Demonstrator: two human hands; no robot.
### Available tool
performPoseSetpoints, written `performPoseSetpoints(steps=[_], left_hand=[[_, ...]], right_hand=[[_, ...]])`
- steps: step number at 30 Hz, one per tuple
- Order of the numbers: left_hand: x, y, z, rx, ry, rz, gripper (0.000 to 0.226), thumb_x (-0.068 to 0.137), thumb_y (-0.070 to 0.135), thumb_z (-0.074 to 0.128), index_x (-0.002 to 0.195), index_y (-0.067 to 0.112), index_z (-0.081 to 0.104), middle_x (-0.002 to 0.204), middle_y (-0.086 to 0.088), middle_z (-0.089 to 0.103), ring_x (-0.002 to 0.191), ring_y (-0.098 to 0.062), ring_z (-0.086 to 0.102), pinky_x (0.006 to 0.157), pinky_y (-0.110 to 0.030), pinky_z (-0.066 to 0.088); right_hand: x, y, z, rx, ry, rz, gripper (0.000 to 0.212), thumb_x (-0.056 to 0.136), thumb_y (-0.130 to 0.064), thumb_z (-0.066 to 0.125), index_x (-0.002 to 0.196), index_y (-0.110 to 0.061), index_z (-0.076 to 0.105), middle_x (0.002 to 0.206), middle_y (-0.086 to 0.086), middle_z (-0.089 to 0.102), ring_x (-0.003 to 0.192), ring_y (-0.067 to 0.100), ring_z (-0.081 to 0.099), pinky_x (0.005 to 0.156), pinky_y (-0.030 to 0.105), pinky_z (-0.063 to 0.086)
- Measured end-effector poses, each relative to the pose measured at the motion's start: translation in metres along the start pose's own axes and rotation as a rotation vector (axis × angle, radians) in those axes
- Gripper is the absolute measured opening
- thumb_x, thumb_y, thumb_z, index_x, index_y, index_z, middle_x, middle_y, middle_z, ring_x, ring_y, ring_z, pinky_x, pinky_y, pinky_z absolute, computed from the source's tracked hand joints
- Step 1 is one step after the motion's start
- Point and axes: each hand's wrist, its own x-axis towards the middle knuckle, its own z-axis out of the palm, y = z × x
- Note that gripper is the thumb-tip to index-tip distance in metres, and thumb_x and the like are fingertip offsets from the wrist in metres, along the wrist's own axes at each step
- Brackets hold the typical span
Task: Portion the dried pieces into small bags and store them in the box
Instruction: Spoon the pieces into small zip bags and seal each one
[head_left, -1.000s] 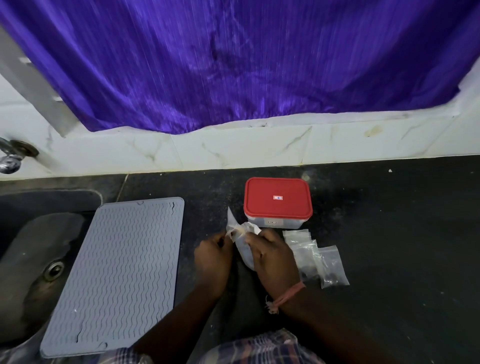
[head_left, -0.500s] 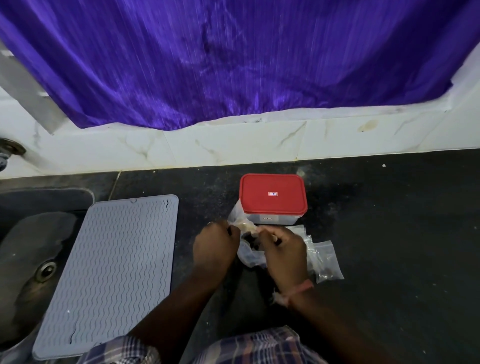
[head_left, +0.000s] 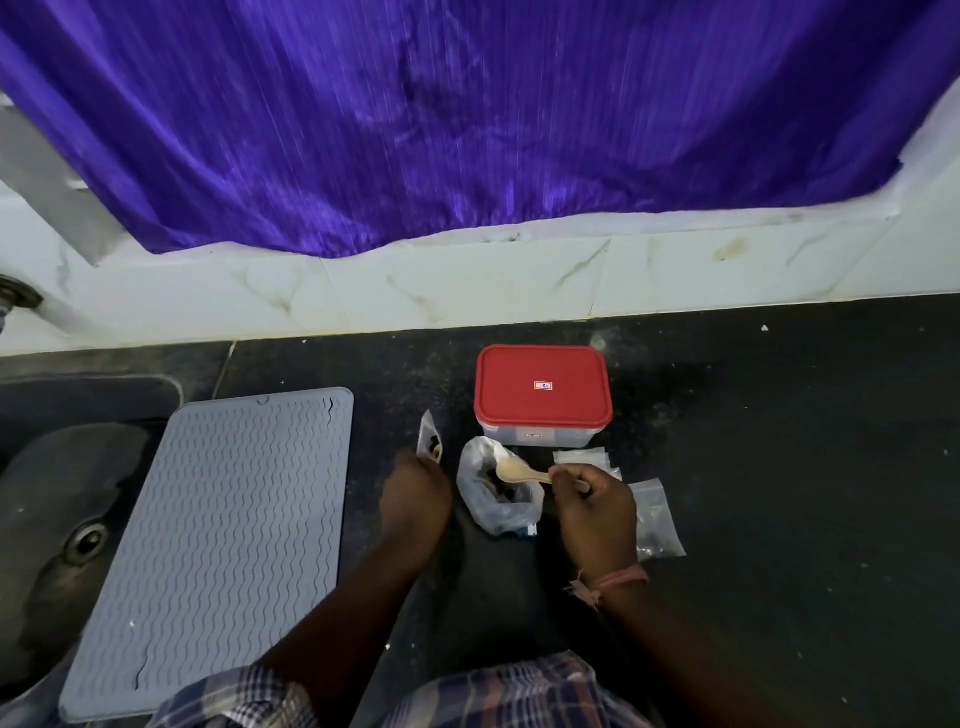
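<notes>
A clear plastic box with a shut red lid (head_left: 543, 395) stands on the black counter. Just in front of it lies an open clear bag (head_left: 496, 493) holding dark dried pieces. My left hand (head_left: 415, 499) holds a small clear bag (head_left: 430, 441) upright, with a few dark pieces inside. My right hand (head_left: 595, 501) grips a pale wooden spoon (head_left: 519, 472), its bowl over the mouth of the open bag. More small clear bags (head_left: 657, 519) lie flat to the right of my right hand, partly hidden by it.
A grey ribbed silicone mat (head_left: 228, 540) lies to the left, partly over the sink (head_left: 57, 519). A white tiled wall (head_left: 467, 280) and a purple curtain (head_left: 467, 114) close off the back. Bare black counter (head_left: 805, 467) extends to the right.
My hands have parted: the left now lifts a small bag to the left, the right holds the spoon over the open bag, which now lies uncovered between them.
</notes>
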Motion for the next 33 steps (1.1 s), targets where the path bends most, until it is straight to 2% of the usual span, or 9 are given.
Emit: performPoseSetpoints(steps=[4, 9, 13, 16, 20, 23, 26, 29, 33], left_hand=[[0.001, -0.003, 0.018, -0.475, -0.237, -0.063, 0.035, 0.1, 0.036, 0.048, 0.107, 0.007, 0.067, 0.103, -0.019, 0.074, 0.098, -0.038, 0.072, 0.093, -0.056, 0.058], [-0.011, 0.006, 0.028, -0.784, -0.395, -0.092, 0.024, 0.102, 0.013, 0.051, 0.102, 0.003, 0.073, 0.096, -0.018, 0.076, 0.086, -0.027, 0.073, 0.079, -0.037, 0.059], [-0.005, 0.01, 0.044, -0.721, -0.34, -0.089, 0.026, 0.102, 0.015, 0.057, 0.115, -0.001, 0.072, 0.109, -0.024, 0.075, 0.094, -0.031, 0.074, 0.089, -0.042, 0.06], [0.001, 0.006, 0.049, -0.654, -0.305, -0.133, 0.03, 0.102, 0.023, 0.057, 0.115, -0.001, 0.07, 0.103, -0.013, 0.076, 0.096, -0.025, 0.073, 0.093, -0.044, 0.058], [-0.002, -0.003, 0.046, -0.7, -0.239, -0.126, 0.02, 0.101, 0.016, 0.058, 0.096, 0.002, 0.072, 0.087, -0.011, 0.076, 0.093, -0.036, 0.072, 0.084, -0.037, 0.055], [-0.003, -0.009, 0.041, -0.768, -0.269, -0.099, 0.015, 0.103, 0.01, 0.056, 0.099, 0.002, 0.068, 0.093, -0.014, 0.072, 0.09, -0.029, 0.069, 0.081, -0.029, 0.052], [0.0, -0.019, 0.042, -0.793, -0.225, -0.073, 0.025, 0.105, 0.009, 0.051, 0.102, -0.009, 0.068, 0.09, -0.02, 0.073, 0.082, -0.021, 0.074, 0.075, -0.032, 0.058], [0.0, -0.024, 0.044, -0.845, -0.25, -0.067, 0.025, 0.104, 0.011, 0.052, 0.104, -0.006, 0.07, 0.099, -0.027, 0.075, 0.093, -0.04, 0.073, 0.089, -0.049, 0.058], [0.002, -0.029, 0.044, -0.788, -0.259, -0.022, 0.022, 0.104, 0.006, 0.05, 0.097, 0.0, 0.069, 0.089, -0.018, 0.074, 0.085, -0.031, 0.071, 0.085, -0.046, 0.056]], right_hand=[[-0.001, 0.009, 0.0, -0.409, -0.174, -0.474, 0.012, 0.093, -0.019, 0.061, 0.093, -0.019, 0.073, 0.084, -0.002, 0.067, 0.076, 0.013, 0.064, 0.069, 0.031, 0.051], [-0.004, 0.016, 0.008, -0.723, -0.266, -0.692, 0.029, 0.087, -0.026, 0.048, 0.104, -0.023, 0.072, 0.091, -0.002, 0.066, 0.069, 0.016, 0.064, 0.055, 0.025, 0.048], [-0.009, 0.02, 0.012, -0.692, -0.359, -0.693, 0.021, 0.091, -0.025, 0.048, 0.095, -0.02, 0.068, 0.095, 0.0, 0.065, 0.076, 0.019, 0.065, 0.061, 0.031, 0.052], [-0.013, 0.02, 0.009, -0.644, -0.323, -0.704, 0.016, 0.089, -0.022, 0.051, 0.089, -0.019, 0.067, 0.088, -0.001, 0.062, 0.074, 0.019, 0.062, 0.063, 0.032, 0.049], [-0.011, 0.018, 0.0, -0.653, -0.265, -0.648, 0.011, 0.088, -0.021, 0.052, 0.079, -0.022, 0.058, 0.078, -0.002, 0.055, 0.066, 0.019, 0.057, 0.056, 0.033, 0.043], [-0.008, 0.019, -0.002, -0.691, -0.285, -0.656, 0.01, 0.086, -0.021, 0.052, 0.077, -0.021, 0.057, 0.077, -0.002, 0.053, 0.064, 0.02, 0.056, 0.054, 0.033, 0.042], [-0.007, 0.02, -0.002, -0.672, -0.241, -0.646, 0.011, 0.088, -0.021, 0.052, 0.08, -0.02, 0.06, 0.077, -0.002, 0.054, 0.065, 0.021, 0.056, 0.054, 0.036, 0.045], [-0.007, 0.023, 0.0, -0.683, -0.222, -0.632, 0.017, 0.091, -0.024, 0.051, 0.091, -0.02, 0.067, 0.08, -0.001, 0.059, 0.067, 0.021, 0.06, 0.057, 0.037, 0.049], [-0.007, 0.025, 0.007, -0.741, -0.219, -0.594, 0.023, 0.088, -0.026, 0.044, 0.089, -0.019, 0.066, 0.079, -0.001, 0.06, 0.063, 0.021, 0.061, 0.052, 0.034, 0.048]])
